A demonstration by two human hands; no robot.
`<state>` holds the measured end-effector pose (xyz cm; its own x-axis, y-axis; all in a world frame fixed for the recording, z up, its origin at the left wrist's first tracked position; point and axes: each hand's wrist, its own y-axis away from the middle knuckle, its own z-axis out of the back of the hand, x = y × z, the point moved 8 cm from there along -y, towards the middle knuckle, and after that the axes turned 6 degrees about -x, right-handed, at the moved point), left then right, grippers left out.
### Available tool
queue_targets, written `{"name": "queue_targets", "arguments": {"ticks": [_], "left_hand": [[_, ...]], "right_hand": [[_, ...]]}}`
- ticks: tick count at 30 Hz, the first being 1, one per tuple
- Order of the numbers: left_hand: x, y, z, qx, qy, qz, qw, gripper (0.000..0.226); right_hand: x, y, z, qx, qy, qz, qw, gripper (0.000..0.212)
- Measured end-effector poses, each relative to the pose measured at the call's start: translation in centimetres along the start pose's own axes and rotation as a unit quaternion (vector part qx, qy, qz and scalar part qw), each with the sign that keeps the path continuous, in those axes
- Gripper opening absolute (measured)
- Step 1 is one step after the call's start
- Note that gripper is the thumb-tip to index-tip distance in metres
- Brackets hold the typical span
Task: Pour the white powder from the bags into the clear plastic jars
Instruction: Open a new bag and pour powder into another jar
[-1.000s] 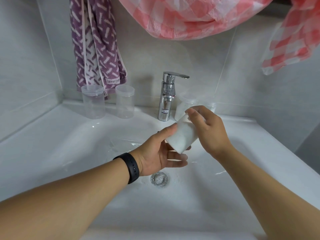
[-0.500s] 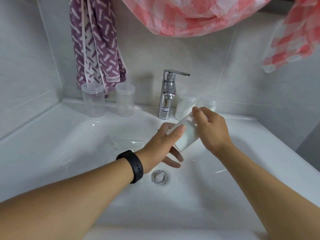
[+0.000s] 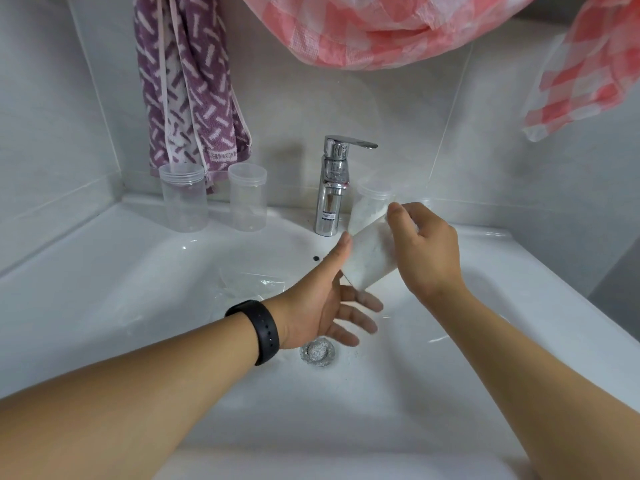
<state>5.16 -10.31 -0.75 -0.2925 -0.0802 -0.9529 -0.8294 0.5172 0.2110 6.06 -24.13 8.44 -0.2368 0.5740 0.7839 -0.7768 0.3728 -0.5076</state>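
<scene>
White ceramic sink (image 3: 104,289) lies beneath both hands. Right hand (image 3: 426,251) grips the tilted jar of white powder (image 3: 372,258) from above; left hand (image 3: 325,303), fingers spread and relaxed, touches its lower side with the thumb. Two empty clear jars (image 3: 183,199) stand well left of the hands.
</scene>
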Motion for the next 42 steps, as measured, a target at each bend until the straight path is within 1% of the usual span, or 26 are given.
{"name": "queue_targets", "arguments": {"ticks": [1, 2, 4, 6, 8, 10, 12, 14, 15, 16, 17, 18, 19, 20, 21, 22, 23, 24, 27, 29, 31, 33, 36, 39, 40, 42], "left_hand": [[0.3, 0.1, -0.2, 0.018, 0.010, 0.018, 1.000, 0.085], [0.4, 0.1, -0.1, 0.021, 0.023, 0.018, 0.999, 0.085], [0.0, -0.2, 0.1, 0.000, 0.042, -0.002, 0.999, 0.078], [-0.6, -0.3, 0.3, -0.023, 0.031, -0.033, 0.999, 0.068], [-0.9, -0.3, 0.6, -0.046, -0.003, -0.066, 0.997, 0.059], [-1.5, -0.1, 1.0, -0.092, -0.092, -0.125, 0.984, 0.050], [-2.6, 0.3, 1.4, -0.149, -0.205, -0.215, 0.943, 0.051], [-3.8, 0.8, 1.7, -0.193, -0.298, -0.312, 0.881, 0.060], [-4.1, 0.9, 1.8, -0.208, -0.328, -0.342, 0.856, 0.063], [-4.2, 0.9, 1.9, -0.214, -0.339, -0.353, 0.845, 0.065], [-4.0, 0.7, 2.0, -0.206, -0.321, -0.337, 0.861, 0.065], [-3.4, 0.4, 1.9, -0.177, -0.269, -0.290, 0.901, 0.064], [-2.5, -0.1, 1.6, -0.129, -0.184, -0.214, 0.951, 0.063], [-1.2, -0.4, 1.1, -0.076, -0.090, -0.122, 0.986, 0.065], [-0.3, -0.4, 0.5, -0.031, -0.014, -0.047, 0.998, 0.070], [0.1, -0.2, 0.2, -0.002, 0.037, -0.004, 0.999, 0.076], [0.1, -0.1, 0.2, 0.008, 0.066, 0.013, 0.998, 0.079], [-0.1, -0.1, 0.3, 0.007, 0.075, 0.011, 0.997, 0.078], [-0.6, -0.4, 0.7, -0.013, 0.040, -0.024, 0.999, 0.073], [-0.7, -0.7, 1.1, -0.035, 0.016, -0.047, 0.998, 0.073], [-1.0, -0.8, 1.6, -0.063, -0.024, -0.082, 0.994, 0.071], [-1.3, -0.8, 1.6, -0.085, -0.062, -0.107, 0.989, 0.069], [-1.8, -0.7, 1.4, -0.097, -0.084, -0.119, 0.985, 0.063], [-2.2, -0.4, 1.4, -0.103, -0.124, -0.143, 0.977, 0.051], [-2.2, -0.4, 1.3, -0.104, -0.145, -0.158, 0.971, 0.049], [-2.0, -0.4, 1.5, -0.121, -0.167, -0.179, 0.962, 0.054]], "right_hand": [[-0.1, 0.0, 0.0, 0.001, 0.006, -0.001, 1.000, 0.030], [-0.1, 0.0, 0.0, 0.002, 0.009, -0.003, 1.000, 0.031], [-0.3, -0.1, 0.2, 0.001, 0.010, -0.008, 1.000, 0.034], [-0.3, -0.2, 0.3, 0.000, 0.014, -0.016, 1.000, 0.037], [-0.6, -0.2, 0.2, 0.004, 0.019, -0.037, 0.999, 0.038], [-1.0, -0.2, 0.0, 0.011, 0.023, -0.060, 0.998, 0.041], [-1.4, -0.2, -0.2, 0.014, 0.012, -0.077, 0.997, 0.041], [-1.6, -0.3, -0.3, 0.010, -0.006, -0.087, 0.996, 0.039], [-1.6, -0.3, -0.3, 0.007, -0.014, -0.091, 0.996, 0.039], [-1.6, -0.3, -0.2, 0.005, -0.020, -0.093, 0.995, 0.041], [-1.5, -0.3, -0.2, 0.003, -0.023, -0.092, 0.995, 0.044], [-1.5, -0.3, -0.2, 0.001, -0.022, -0.089, 0.996, 0.046], [-1.5, -0.3, -0.1, 0.001, -0.018, -0.082, 0.996, 0.048], [-1.4, -0.3, 0.0, 0.000, -0.014, -0.075, 0.997, 0.048], [-1.2, -0.3, 0.1, 0.000, -0.011, -0.067, 0.998, 0.047], [-1.0, -0.3, 0.1, -0.001, -0.010, -0.059, 0.998, 0.044], [-0.9, -0.3, 0.2, -0.002, -0.012, -0.053, 0.999, 0.042], [-0.8, -0.3, 0.3, -0.002, -0.017, -0.049, 0.999, 0.040], [-1.0, -0.4, 0.1, 0.001, -0.012, -0.052, 0.999, 0.041], [-1.6, -0.3, -0.2, 0.010, 0.002, -0.080, 0.997, 0.044], [-2.3, -0.3, -0.6, 0.023, 0.003, -0.112, 0.993, 0.042], [-2.8, -0.4, -0.8, 0.026, -0.022, -0.133, 0.991, 0.040], [-3.0, -0.6, -0.7, 0.015, -0.043, -0.138, 0.989, 0.040], [-3.1, -0.6, -0.8, 0.019, -0.067, -0.148, 0.987, 0.033], [-3.2, -0.6, -0.8, 0.020, -0.069, -0.152, 0.986, 0.032], [-3.6, -0.6, -1.0, 0.026, -0.084, -0.168, 0.982, 0.031]]}}
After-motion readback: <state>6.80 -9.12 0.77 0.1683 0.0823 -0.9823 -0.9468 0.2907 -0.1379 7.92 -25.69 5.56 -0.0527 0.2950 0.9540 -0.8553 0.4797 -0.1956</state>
